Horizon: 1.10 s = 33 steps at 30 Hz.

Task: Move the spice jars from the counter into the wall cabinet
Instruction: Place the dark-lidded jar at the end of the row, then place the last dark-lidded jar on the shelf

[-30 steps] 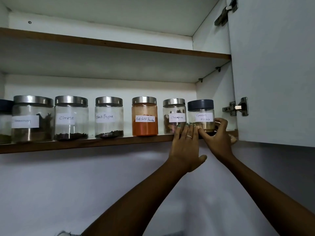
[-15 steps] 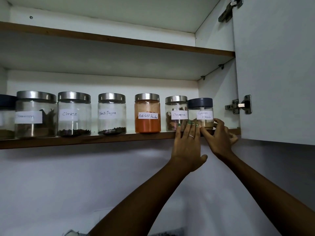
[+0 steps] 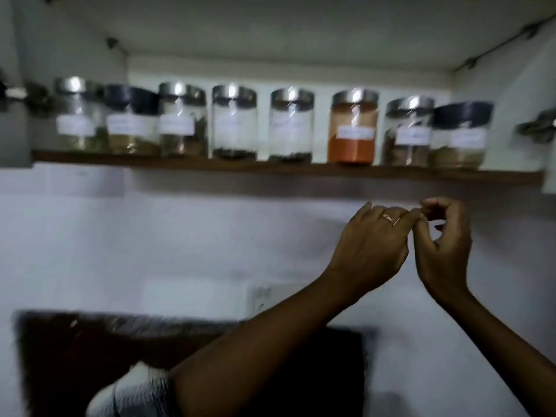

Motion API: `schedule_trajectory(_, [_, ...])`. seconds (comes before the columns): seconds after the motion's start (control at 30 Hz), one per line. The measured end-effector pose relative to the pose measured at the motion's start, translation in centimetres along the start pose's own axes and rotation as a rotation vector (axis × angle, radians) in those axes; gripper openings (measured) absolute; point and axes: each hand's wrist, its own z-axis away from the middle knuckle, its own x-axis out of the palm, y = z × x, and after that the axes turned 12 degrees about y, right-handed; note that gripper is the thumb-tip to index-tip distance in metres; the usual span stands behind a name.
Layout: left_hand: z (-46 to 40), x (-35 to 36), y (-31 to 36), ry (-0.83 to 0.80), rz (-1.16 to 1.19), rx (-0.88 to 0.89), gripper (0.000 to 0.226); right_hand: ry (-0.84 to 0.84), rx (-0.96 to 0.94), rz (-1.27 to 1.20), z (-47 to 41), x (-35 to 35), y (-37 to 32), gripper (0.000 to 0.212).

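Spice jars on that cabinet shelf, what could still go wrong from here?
1. The dark-lidded jar at the right end stands close to the shelf front edge; a knock could tip it off.
2. The jars are packed side by side, so bumping one may shove its neighbours.
3. Both hands, left hand and right hand, hang just below the shelf and could clip it.

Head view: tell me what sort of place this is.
Most likely a home kitchen. A wall cabinet shelf carries a row of labelled spice jars, among them an orange powder jar, and both hands hang below it holding nothing.
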Motion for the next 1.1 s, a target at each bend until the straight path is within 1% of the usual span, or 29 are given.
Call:
schedule_trajectory(0.1, [5.6,-3.4,-1.7,0.025,-0.016,-0.055,0.034,-0.160,0.013,-0.099,4.8,0.2,-2.0,0.013])
schedule_trajectory(0.17, [10.0,-5.9,-3.4,-0.045,-0.045,-0.149,0.032,-0.262,0.034,-0.146,8.6,0.9,-3.2,0.014])
schedule_trajectory(0.3, [18.7,-9.8,-6.9,-0.201,-0.151,-0.361,0.028,-0.409,0.132,-0.203,15.8,2.8,-4.9,0.012])
schedule_trajectory(0.43, [27.5,-13.4,-10.8,-0.278,-0.268,-0.548,0.025,-0.572,0.236,-0.240,23.9,5.8,-6.7,0.015])
schedule_trajectory(0.53, [33.4,-15.4,-12.7,-0.345,-0.309,-0.696,0.028,-0.672,0.265,-0.229,29.3,7.4,-7.8,0.015])
schedule_trajectory(0.63, [40.0,-17.3,-14.4,-0.383,-0.326,-0.875,0.033,-0.822,0.278,-0.195,35.3,8.6,-9.4,0.015])
schedule_trajectory(0.77, [47.2,-19.1,-15.7,-0.466,-0.223,-1.152,0.046,-1.059,0.327,-0.116,41.7,9.1,-10.2,0.020])
schedule_trajectory(0.87, [51.2,-19.8,-16.0,-0.512,-0.121,-1.291,0.055,-1.267,0.426,0.012,46.4,9.0,-10.1,0.033])
schedule_trajectory(0.97, [54.0,-20.0,-15.8,-0.520,0.036,-1.430,0.061,-1.455,0.537,0.119,50.2,9.0,-9.8,0.055])
schedule_trajectory(1.03, [56.0,-19.5,-16.0,-0.536,0.135,-1.569,0.065,-1.537,0.634,0.165,52.2,9.3,-9.9,0.069])
schedule_trajectory(1.1, [57.4,-19.2,-16.2,-0.567,0.155,-1.637,0.073,-1.582,0.755,0.165,53.7,9.8,-10.1,0.081])
